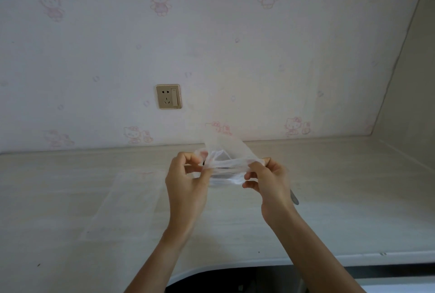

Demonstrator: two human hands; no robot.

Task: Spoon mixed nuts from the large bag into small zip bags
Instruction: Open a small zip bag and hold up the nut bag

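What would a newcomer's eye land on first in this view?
First, the left hand and right hand at centre, pinching a clear small zip bag between them above the pale countertop. Next, the gold wall socket behind, on cartoon-cat wallpaper.

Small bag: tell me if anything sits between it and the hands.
Nothing does. The left hand and right hand already pinch the small bag at its two ends, holding it above the counter. No nuts are visible.
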